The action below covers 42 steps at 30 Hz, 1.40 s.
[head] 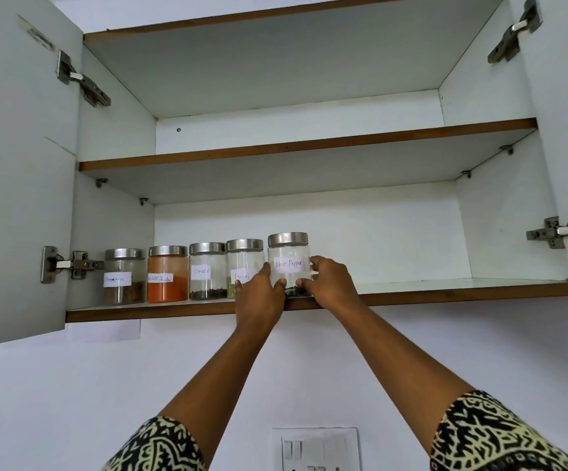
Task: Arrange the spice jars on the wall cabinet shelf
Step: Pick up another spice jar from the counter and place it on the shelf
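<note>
Black Pepper jar, both hands.

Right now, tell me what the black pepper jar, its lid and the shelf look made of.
Black pepper jar: clear glass or plastic, contents show through. Lid: brushed metal by its dull grey sheen. Shelf: white laminated board, probably, with a brown edge strip.

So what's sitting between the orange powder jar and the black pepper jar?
Two jars in the head view: the cloves jar, then the fennel jar, partly hidden by the left hand.
</note>
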Available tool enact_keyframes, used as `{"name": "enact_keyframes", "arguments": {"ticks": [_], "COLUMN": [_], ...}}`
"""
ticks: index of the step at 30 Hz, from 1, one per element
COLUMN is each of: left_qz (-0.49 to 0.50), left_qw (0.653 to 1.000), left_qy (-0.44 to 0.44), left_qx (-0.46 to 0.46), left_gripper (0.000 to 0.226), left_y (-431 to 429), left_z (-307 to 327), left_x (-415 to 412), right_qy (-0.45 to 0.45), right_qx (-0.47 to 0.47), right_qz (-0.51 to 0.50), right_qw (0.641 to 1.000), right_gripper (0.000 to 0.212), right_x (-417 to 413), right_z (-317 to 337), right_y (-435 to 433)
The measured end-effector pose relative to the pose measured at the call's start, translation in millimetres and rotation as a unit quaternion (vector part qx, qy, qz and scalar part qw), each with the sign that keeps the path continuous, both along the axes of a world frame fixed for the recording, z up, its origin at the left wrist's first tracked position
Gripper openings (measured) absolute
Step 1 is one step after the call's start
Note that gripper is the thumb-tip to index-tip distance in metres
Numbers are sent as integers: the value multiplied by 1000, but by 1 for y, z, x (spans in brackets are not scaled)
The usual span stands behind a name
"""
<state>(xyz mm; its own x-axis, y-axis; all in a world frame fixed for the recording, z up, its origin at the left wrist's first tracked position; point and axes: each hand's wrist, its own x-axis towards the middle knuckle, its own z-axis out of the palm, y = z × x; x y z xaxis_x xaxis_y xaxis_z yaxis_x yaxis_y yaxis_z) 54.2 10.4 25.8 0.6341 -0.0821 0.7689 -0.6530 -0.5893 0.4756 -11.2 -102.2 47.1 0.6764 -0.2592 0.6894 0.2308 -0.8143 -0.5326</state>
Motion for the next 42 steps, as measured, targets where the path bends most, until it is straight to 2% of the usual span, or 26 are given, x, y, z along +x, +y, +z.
{"name": "enact_keyframes", "arguments": {"ticks": [3, 5, 8, 17, 27, 33, 35, 37, 42], "left_qz": [35, 43, 49, 55, 62, 10, -29, -59, -106], "left_qw": [993, 985, 976, 967, 966, 981, 985, 988, 990], "left_qy": [-89, -115, -86, -25, -18, -71, -86, -71, 62], "left_qx": [66, 125, 193, 248, 249, 181, 145, 120, 64], "left_gripper": [52, 51, 52, 51, 52, 47, 45, 44, 36], "left_y": [5, 7, 6, 7, 8, 27, 42, 58, 100], "left_z": [-12, -26, -36, -15, -12, -35, -61, -97, -211], "left_x": [-20, -28, -29, -16, -11, -40, -64, -88, -133], "right_qy": [-26, -26, 16, 65, 68, -42, -84, -87, 41], "right_qx": [-94, -154, -195, -197, -216, -174, -149, -124, -58], "right_qz": [-48, -51, -44, -41, -62, -43, -22, 1, 72], "right_qw": [994, 986, 980, 977, 972, 983, 985, 988, 995], "right_gripper": [46, 49, 57, 53, 51, 42, 39, 38, 35], "right_x": [-7, -7, -3, 9, 17, -21, -45, -72, -124], "right_z": [-10, -21, -27, -17, -14, -43, -71, -108, -222], "right_y": [2, 4, 5, 10, 8, 23, 33, 43, 71]}}
